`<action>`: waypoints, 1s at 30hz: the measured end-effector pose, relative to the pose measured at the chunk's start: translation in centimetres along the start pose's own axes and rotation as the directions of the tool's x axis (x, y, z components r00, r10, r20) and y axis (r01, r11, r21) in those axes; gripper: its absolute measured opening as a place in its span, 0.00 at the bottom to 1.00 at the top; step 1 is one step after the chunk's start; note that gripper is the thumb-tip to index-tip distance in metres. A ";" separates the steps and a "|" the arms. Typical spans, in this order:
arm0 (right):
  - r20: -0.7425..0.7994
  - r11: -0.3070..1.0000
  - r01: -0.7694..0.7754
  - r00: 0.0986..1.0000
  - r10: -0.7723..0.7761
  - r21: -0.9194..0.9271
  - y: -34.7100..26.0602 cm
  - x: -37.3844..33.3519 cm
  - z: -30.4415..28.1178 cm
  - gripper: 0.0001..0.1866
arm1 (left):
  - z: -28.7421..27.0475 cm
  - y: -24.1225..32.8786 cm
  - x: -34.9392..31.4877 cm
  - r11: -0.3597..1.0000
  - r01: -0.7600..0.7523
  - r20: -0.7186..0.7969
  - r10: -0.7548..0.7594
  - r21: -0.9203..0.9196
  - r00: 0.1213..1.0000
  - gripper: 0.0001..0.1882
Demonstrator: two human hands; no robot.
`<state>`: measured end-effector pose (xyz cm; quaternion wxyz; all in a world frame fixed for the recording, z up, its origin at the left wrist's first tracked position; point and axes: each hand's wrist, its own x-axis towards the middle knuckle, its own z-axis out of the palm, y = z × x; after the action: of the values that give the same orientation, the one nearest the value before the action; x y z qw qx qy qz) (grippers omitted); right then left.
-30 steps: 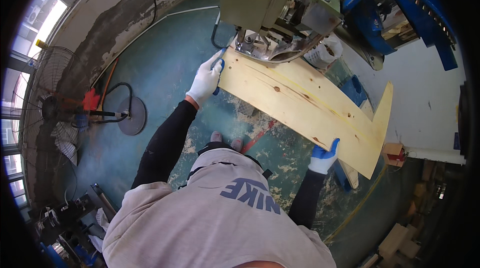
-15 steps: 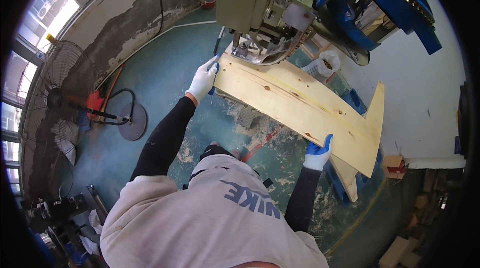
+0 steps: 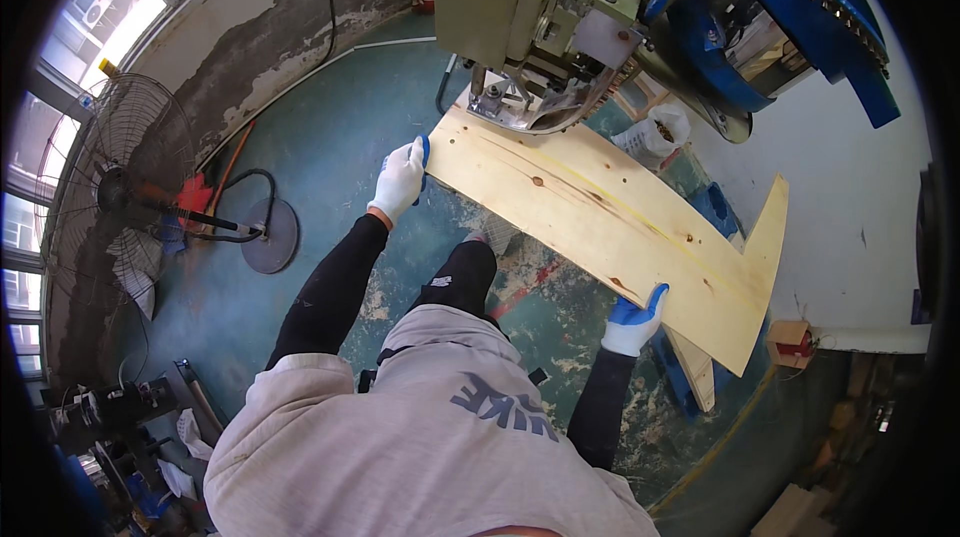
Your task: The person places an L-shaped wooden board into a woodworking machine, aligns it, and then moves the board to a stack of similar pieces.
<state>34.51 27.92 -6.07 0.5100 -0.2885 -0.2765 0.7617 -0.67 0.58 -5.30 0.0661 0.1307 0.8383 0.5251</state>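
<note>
A long pale wooden board with dark knots and a yellow line lies slantwise in front of me, its far left part beneath a machine head. My left hand, in a white glove with blue palm, is closed on the board's left end. Near the right end, my right hand, gloved alike, grips the near edge with its thumb on top; the fingers are mostly hidden underneath. Another pale wooden piece shows below the board, and a pointed wooden piece sticks out beyond its right end.
The green machine body and a blue toothed frame overhang the far side. A caged fan with a round base stands left. A white sack sits behind the board; a small cardboard box is right.
The board's left end has come slightly toward me, away from the machine head, and my left hand has moved down with it. My leg now shows further forward on the floor.
</note>
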 end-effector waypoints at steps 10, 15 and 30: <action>-0.020 0.998 0.031 0.999 -0.032 -0.058 -2.6 -0.4 -2.3 0.29 | -1.0 1.6 0.4 0.997 0.080 0.042 -0.080 -0.015 0.996 0.24; 0.005 0.995 0.060 0.998 -0.059 -0.080 -2.2 -0.5 -2.8 0.28 | -1.6 4.3 0.9 0.997 0.040 0.048 -0.043 0.060 0.998 0.23; 0.013 1.000 -0.010 1.000 0.010 0.001 -2.7 2.7 -1.8 0.26 | 1.7 3.5 5.3 0.972 0.174 0.190 -0.144 -0.155 0.971 0.25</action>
<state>36.62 31.60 -5.84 0.5047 -0.2847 -0.2779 0.7662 -4.80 5.00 -2.75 0.1935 0.1029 0.7888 0.5743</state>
